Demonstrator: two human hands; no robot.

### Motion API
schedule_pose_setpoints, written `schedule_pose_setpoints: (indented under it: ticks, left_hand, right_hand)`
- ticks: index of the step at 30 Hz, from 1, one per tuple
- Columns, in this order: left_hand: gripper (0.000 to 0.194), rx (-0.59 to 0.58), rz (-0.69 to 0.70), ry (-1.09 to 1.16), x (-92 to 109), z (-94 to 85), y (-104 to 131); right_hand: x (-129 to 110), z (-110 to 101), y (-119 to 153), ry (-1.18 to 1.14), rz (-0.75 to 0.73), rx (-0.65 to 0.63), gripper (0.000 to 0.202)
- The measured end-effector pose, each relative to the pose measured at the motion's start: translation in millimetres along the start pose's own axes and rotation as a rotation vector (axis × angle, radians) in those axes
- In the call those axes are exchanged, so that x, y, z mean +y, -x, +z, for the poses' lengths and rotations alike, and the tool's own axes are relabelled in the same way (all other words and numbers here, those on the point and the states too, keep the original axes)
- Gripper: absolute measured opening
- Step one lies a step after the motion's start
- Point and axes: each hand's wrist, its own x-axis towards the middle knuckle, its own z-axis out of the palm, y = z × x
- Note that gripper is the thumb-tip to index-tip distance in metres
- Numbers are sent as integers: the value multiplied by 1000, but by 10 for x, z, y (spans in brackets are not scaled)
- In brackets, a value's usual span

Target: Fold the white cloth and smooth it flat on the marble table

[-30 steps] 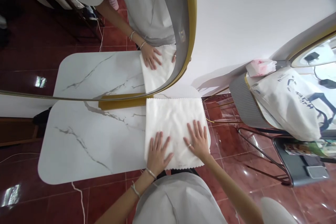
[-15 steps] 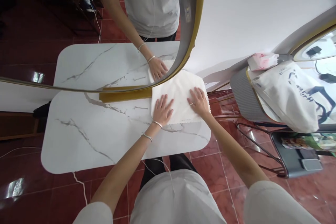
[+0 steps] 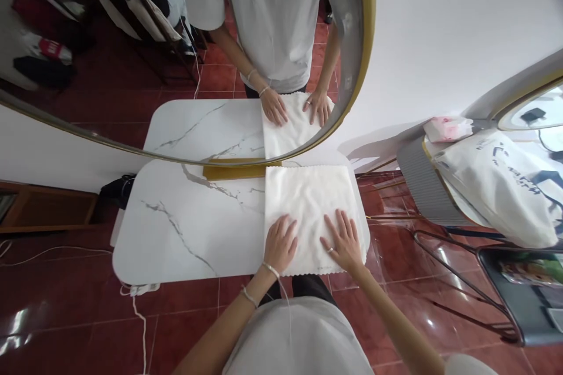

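White cloth (image 3: 310,199) is spread on the marble counter (image 3: 189,228); left hand (image 3: 280,244) and right hand (image 3: 345,241) are pressed flat on it, fingers splayed, nothing gripped.

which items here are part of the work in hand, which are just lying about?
In hand:
- white cloth, spread flat on the marble table
- left hand and right hand, both pressed flat on the cloth

Lying about:
- gold-framed mirror
- white tote bag on the chair
- pink tissue pack
- white cable on the floor
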Motion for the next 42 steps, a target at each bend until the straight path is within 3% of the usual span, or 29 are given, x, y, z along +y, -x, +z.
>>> schedule_pose_setpoints:
  ticks: [5,8,13,18,25,29,34,38,42]
  left_hand:
    - [50,50,12,13,-370,-48,-828]
    - [56,33,10,5,-543,-18,-1072]
    - [57,39,-27,-10,-792,-87,-828]
    - [58,34,-71,-30,-1307,-322,-470]
    - [58,40,-110,-58,-2163,-627,-275]
    - [60,56,-135,-71,-2453,-745,-226]
    - [59,112,-93,-56,-2412,-716,-264]
    - [60,64,86,4,-2114,-572,-456]
    - [57,90,73,20,-1835,-469,-628]
  right_hand:
    - [-13,40,-220,-74,80,99,64]
    - [-89,83,-333,-44,123,141,64]
    - [-450,184,-329,42,71,65,70]
    - [-1042,314,-397,36,60,6,75]
    - [-1800,558,-870,15,22,-41,71]
    - [-2012,653,-1097,-15,-13,-32,68]
    - [-2000,684,-1111,-16,-25,-6,66]
    - [-1821,640,-973,13,29,21,64]
    - [-1634,572,-841,43,90,31,62]
